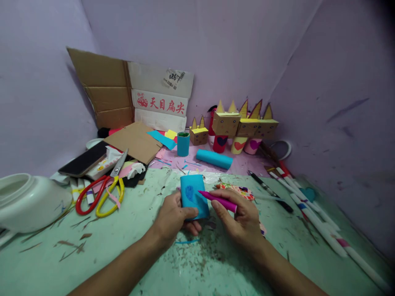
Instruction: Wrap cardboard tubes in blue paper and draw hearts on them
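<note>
My left hand [175, 216] grips a blue paper-covered tube [198, 205] from the left and below, the thumb lying across its front. A darker blue scribbled shape [190, 193] marks the side facing me. A magenta marker pen [222, 200] sits in my right hand [242, 213], held in a writing grip with its tip pointing left. That tip lies at or just in front of the tube's face; whether it touches, I cannot tell. Behind the tube stand another blue tube [183, 144] and a lying roll of blue paper [214, 159].
Finished-looking cardboard heads with pointed ears [226, 124] stand on coloured tubes at the back. Red and yellow scissors [106, 191] and a white pot [33, 201] are on the left. Several markers [317, 224] lie on the right. Cardboard [135, 142] rests behind the scissors.
</note>
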Motion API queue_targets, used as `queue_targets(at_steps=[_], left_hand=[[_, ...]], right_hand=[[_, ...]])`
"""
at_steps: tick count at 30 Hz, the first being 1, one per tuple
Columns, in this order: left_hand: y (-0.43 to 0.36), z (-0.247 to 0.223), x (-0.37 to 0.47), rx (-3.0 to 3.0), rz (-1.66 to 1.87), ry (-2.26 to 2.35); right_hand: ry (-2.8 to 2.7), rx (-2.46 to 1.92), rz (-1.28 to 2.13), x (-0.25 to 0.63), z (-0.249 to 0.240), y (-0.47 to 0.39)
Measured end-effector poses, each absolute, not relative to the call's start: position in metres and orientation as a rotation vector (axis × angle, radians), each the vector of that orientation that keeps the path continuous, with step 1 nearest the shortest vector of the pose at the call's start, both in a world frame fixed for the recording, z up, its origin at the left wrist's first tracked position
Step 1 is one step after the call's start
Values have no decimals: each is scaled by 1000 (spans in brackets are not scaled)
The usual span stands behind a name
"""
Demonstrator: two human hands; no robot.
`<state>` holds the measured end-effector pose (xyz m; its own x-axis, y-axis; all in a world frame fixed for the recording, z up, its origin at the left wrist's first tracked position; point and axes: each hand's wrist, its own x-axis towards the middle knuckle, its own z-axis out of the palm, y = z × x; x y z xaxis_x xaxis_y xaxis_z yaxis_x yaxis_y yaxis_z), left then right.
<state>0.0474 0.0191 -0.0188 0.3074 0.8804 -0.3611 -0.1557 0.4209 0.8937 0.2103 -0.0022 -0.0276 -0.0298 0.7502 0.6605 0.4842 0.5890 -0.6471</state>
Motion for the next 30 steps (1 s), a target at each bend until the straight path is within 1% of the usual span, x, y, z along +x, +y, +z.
queue_targets(at_steps=[30], left_hand=[[20,-21,47,911,729,1039]], right_hand=[[-1723,-1032,293,211,-31,-2]])
